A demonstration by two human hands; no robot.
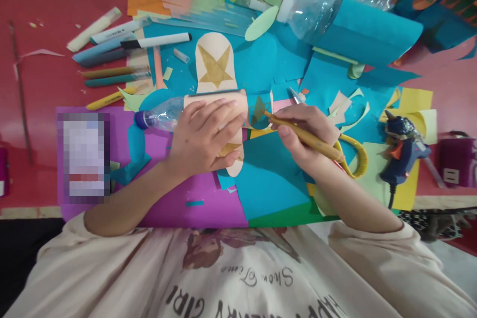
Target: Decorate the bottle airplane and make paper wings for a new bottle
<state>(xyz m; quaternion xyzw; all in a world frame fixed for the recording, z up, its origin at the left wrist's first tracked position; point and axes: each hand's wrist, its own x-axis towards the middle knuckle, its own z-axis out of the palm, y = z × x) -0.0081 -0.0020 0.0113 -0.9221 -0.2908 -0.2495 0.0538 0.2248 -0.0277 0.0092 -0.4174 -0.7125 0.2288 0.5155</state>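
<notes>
A clear plastic bottle with a dark blue cap lies on its side, its middle wrapped in peach paper. My left hand rests over the wrap, fingers curved around the bottle and partly spread. Rounded peach paper pieces stick out above and below the bottle; a gold-brown star is coloured on the upper piece. In my right hand is a gold-brown felt-tip pen. Its tip is by a gold-brown pointed shape at the bottle's right end. Yellow-handled scissors lie partly hidden beneath my right hand.
Several markers lie at the upper left. A phone sits on purple paper at the left. At the right is a blue glue gun. A blue-wrapped bottle and paper scraps lie farther back.
</notes>
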